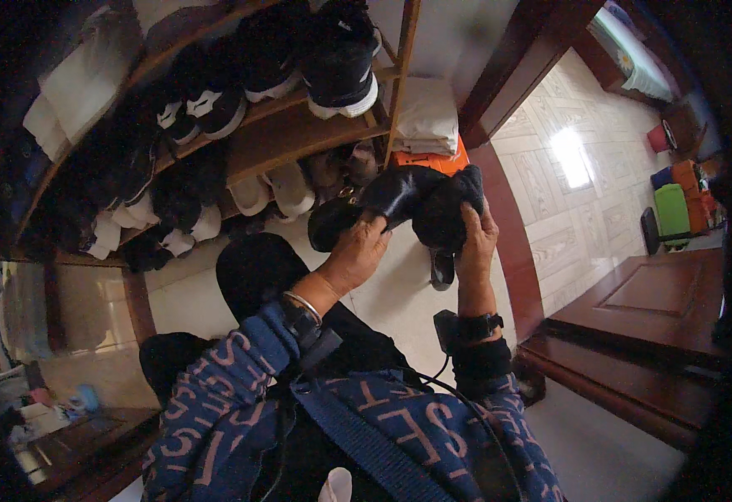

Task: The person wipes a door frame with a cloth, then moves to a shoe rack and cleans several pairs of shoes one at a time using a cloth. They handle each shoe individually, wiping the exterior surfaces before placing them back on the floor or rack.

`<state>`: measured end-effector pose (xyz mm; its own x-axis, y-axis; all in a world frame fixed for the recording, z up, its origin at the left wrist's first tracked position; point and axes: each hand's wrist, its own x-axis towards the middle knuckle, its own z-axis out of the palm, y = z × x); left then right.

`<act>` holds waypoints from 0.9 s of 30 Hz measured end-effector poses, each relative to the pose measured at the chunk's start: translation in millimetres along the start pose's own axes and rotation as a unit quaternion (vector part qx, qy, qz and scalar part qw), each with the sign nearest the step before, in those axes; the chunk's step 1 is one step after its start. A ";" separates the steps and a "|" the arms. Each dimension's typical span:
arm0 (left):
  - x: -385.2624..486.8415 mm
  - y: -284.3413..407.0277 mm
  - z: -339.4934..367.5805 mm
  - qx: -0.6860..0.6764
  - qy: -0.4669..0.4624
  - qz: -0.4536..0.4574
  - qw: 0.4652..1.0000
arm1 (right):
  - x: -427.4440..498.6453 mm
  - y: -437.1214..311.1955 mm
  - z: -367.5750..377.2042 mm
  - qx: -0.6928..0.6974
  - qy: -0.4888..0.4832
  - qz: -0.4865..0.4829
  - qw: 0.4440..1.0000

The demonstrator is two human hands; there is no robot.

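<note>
My left hand (356,248) grips a shiny black leather shoe or boot (407,185) in front of the shoe rack. Fingers of my right hand (480,229) are closed on a dark, matte, soft-looking piece (447,213) pressed against the leather. Whether that piece is a cloth or the upper part of the footwear, I cannot tell. Beside my left fingers is a black shoe (331,219) with a gold-coloured ornament, partly hidden by the hand. A narrow black piece (442,270), perhaps a heel or another shoe, shows below the dark piece.
A wooden shoe rack (303,147) holds dark sneakers (341,75) and cream slippers (291,188). Folded pale material (425,116) lies on an orange box (429,162) at its end. To the right, a dark red door sill (510,232) borders a wood-patterned floor (567,232). A cable (466,401) crosses my front.
</note>
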<state>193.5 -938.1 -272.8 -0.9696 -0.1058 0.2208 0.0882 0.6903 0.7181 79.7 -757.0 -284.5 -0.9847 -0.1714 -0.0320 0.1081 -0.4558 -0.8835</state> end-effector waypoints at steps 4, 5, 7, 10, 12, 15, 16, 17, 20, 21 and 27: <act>-1.3 10.2 4.7 0.060 -0.007 0.043 0.997 | -0.7 0.2 0.5 0.050 0.012 0.073 0.996; -1.2 12.3 5.6 0.064 0.001 0.064 0.996 | -0.2 -0.5 0.7 0.037 0.019 0.067 0.997; -0.3 15.7 5.2 0.096 -0.002 0.113 0.989 | 1.3 -0.6 1.8 0.033 0.012 0.047 0.998; 1.3 21.8 -0.9 0.105 0.004 0.140 0.984 | 5.9 3.3 6.4 0.047 0.030 0.036 0.998; 2.0 27.8 -7.7 0.062 0.001 0.122 0.991 | 8.5 6.6 9.1 0.073 0.015 -0.011 0.997; 4.6 37.4 -22.3 -0.026 -0.031 0.031 0.999 | 8.5 5.0 11.7 0.054 0.024 -0.052 0.997; 5.9 40.8 -27.3 -0.086 -0.060 -0.030 0.994 | 7.2 1.2 12.6 0.041 0.028 -0.068 0.996; 7.1 43.8 -31.8 -0.148 -0.084 -0.083 0.982 | 4.1 -4.5 13.1 0.026 0.036 -0.085 0.995; 13.8 53.2 -39.3 -0.514 -0.037 -0.111 0.850 | -9.1 -29.7 19.1 0.008 0.025 -0.123 0.992; 15.7 56.2 -41.2 -0.638 -0.022 -0.116 0.761 | -14.6 -39.6 22.6 0.013 0.028 -0.119 0.992; 21.2 64.9 -51.4 -0.786 -0.081 -0.130 0.599 | -44.2 -80.5 54.9 -0.081 -0.019 -0.200 0.976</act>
<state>190.5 -932.3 -187.6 -0.9954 0.0956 -0.0092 -0.0885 -0.8751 0.4758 122.0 -760.7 -186.3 -0.9376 -0.0418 0.3453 -0.3100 -0.3494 -0.8842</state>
